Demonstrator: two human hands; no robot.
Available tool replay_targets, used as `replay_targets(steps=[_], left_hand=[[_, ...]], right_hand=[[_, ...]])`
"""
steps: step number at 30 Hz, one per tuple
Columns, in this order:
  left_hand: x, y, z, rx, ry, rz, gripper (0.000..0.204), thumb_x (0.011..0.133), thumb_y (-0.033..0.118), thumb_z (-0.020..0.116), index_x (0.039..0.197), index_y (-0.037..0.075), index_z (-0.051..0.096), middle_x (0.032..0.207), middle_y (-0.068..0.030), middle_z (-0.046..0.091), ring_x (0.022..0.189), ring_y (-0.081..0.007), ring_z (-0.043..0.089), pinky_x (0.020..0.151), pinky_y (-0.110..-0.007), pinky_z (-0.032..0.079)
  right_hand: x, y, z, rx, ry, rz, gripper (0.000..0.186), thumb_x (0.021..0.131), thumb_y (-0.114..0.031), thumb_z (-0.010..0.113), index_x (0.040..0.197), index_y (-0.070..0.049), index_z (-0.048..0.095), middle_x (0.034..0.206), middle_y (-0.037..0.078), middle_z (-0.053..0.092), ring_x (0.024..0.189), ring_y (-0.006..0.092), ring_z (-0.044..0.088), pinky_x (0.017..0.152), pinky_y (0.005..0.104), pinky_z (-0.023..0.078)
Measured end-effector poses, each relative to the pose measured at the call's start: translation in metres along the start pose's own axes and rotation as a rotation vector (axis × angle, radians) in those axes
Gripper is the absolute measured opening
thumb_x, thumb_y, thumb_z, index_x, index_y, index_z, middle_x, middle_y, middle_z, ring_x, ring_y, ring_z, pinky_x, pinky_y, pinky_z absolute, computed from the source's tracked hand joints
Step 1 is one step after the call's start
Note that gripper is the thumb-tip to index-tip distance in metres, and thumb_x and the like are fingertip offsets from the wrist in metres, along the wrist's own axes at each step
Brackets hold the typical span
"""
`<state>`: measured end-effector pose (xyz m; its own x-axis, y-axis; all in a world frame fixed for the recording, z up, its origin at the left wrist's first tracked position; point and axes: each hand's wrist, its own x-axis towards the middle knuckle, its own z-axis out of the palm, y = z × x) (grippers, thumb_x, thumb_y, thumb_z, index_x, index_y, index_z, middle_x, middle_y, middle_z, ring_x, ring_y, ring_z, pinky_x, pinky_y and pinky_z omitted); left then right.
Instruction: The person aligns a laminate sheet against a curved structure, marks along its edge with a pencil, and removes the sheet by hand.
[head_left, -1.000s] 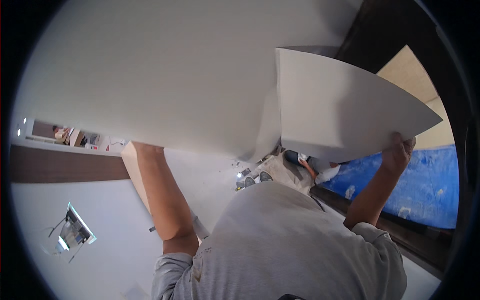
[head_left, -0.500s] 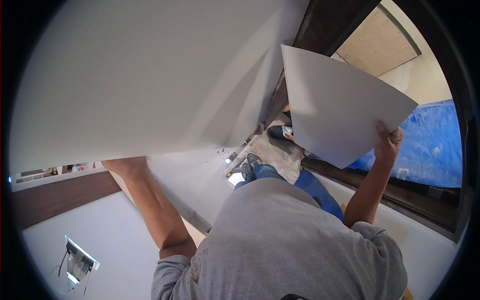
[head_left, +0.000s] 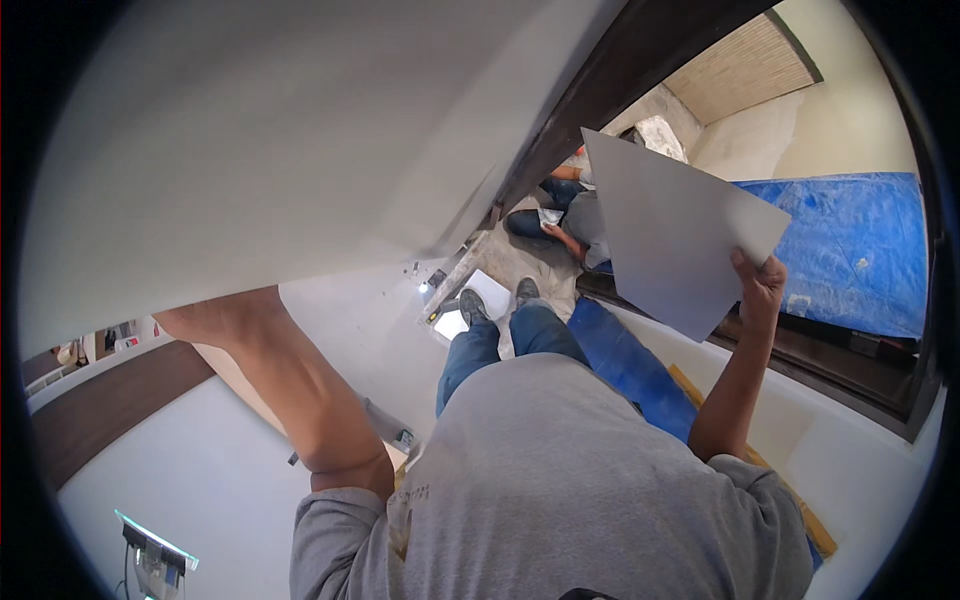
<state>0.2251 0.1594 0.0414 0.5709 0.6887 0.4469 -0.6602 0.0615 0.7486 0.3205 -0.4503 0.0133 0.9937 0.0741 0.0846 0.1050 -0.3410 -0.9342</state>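
Note:
My right hand grips a flat, stiff, pale grey sheet at its lower right edge, the thumb on the near face. It is held up and tilted in front of a doorway. A large smooth whitish surface fills the upper left; I cannot tell whether it is a loose panel or a wall. My left arm reaches up to its lower edge. Only the wrist and heel of my left hand show there, and the fingers are hidden behind that edge.
Past the dark door frame, another person crouches low, a small whitish thing at one hand. Blue sheeting hangs at the right. White sheets and a lit lamp lie near my shoes. Another lamp glows lower left.
The grey sheet in my right hand has shifted a little left and down. My feet stand farther apart. More of the crouching person shows beside the sheet. The left arm has swung slightly left.

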Motion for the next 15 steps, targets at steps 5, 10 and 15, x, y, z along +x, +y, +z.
replay_targets(steps=[5,10,15], left_hand=[[-0.006,0.0,0.004,0.175,0.199,0.001,0.045,0.107,0.032,0.04,0.131,-0.001,0.059,0.119,-0.0159,0.068,0.104,-0.0256,0.07,0.081,-0.037,0.062],[-0.022,-0.004,0.056,0.772,0.407,0.026,0.048,0.107,0.036,0.039,0.134,0.002,0.059,0.125,-0.0148,0.067,0.109,-0.028,0.069,0.087,-0.041,0.061],[-0.03,0.002,0.107,0.774,0.506,0.038,0.051,0.106,0.04,0.038,0.134,0.002,0.058,0.132,-0.0154,0.065,0.115,-0.0299,0.067,0.095,-0.045,0.059]], right_hand=[[0.002,0.013,0.006,-0.022,0.012,0.061,0.013,0.094,-0.007,0.076,0.106,-0.001,0.077,0.095,-0.004,0.072,0.086,0.0056,0.061,0.078,0.0233,0.049],[-0.001,0.03,0.006,-0.025,-0.057,0.102,0.014,0.093,-0.007,0.077,0.105,0.0,0.077,0.096,-0.002,0.073,0.087,0.0078,0.063,0.079,0.0253,0.05],[-0.004,0.065,0.001,-0.065,-0.101,0.126,0.015,0.092,-0.009,0.079,0.105,0.0,0.077,0.096,-0.001,0.073,0.09,0.0089,0.063,0.082,0.0269,0.049]])
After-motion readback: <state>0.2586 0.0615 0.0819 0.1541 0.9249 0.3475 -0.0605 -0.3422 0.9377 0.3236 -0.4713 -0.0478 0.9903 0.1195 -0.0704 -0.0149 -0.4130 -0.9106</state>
